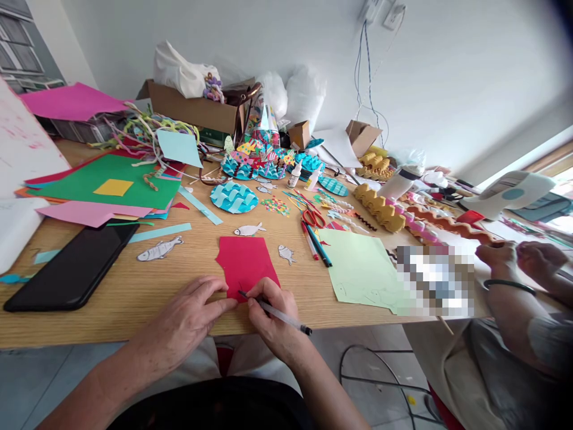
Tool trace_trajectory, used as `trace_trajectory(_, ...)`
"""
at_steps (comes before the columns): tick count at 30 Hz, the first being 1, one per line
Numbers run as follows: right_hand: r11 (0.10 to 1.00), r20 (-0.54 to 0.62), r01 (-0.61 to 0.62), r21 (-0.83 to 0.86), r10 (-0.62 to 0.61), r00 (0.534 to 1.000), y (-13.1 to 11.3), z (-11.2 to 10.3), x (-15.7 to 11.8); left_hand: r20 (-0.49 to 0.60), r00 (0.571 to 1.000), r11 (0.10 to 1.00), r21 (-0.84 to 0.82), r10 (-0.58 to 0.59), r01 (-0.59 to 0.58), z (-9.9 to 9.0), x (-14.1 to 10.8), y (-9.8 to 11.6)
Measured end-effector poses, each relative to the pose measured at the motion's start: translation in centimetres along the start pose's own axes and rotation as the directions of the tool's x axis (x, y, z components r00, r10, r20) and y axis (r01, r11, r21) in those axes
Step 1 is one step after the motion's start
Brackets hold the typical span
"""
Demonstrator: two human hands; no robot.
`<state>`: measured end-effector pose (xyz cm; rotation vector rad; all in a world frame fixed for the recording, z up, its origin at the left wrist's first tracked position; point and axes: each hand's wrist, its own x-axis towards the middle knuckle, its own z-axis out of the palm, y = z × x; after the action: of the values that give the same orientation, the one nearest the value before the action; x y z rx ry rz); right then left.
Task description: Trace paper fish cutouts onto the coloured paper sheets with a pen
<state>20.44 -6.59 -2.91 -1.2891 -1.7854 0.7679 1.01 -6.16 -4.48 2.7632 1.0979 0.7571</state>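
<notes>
A sheet of red paper [245, 258] with a notched left edge lies at the front of the table. My right hand [278, 322] grips a gel pen [286, 319] with a clear barrel, its tip on the lower part of the sheet beside a short dark line. At the sheet's lower left edge, my left hand [181, 322] rests with its fingers stretched out and thumb and forefinger apart. Around the sheet lie cut-out paper fish: one above it [249, 229], a small one to its right [286, 255] and a longer one to its left [160, 249].
Left are a black phone [74, 266] and stacked coloured paper [67, 185]. Right of the red sheet lie markers [316, 243], red-handled scissors [313, 219] and pale green paper [358, 263]. Blue woven-paper discs [234, 197] and glue bottles [295, 174] stand behind. A co-worker's hands [499, 260] are far right.
</notes>
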Motion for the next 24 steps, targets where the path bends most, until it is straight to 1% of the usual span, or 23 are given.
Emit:
trace_trajectory(5, 1.0, 0.011, 0.015, -0.011, -0.015, 1.0, -0.07, 0.07, 0.12, -0.006, 1.0, 1.0, 0.018, 0.015, -0.015, -0.17, 0.21, 0.07)
trace_trajectory(8, 0.999, 0.008, 0.027, -0.019, -0.026, 1.0, -0.03, 0.1, 0.09, 0.004, 1.0, 1.0, 0.013, -0.001, 0.001, -0.21, 0.27, 0.08)
trace_trajectory(24, 1.0, 0.007, 0.018, -0.021, -0.018, 1.0, -0.05, 0.08, 0.09, -0.007, 1.0, 1.0, 0.007, 0.012, -0.012, -0.05, 0.21, 0.01)
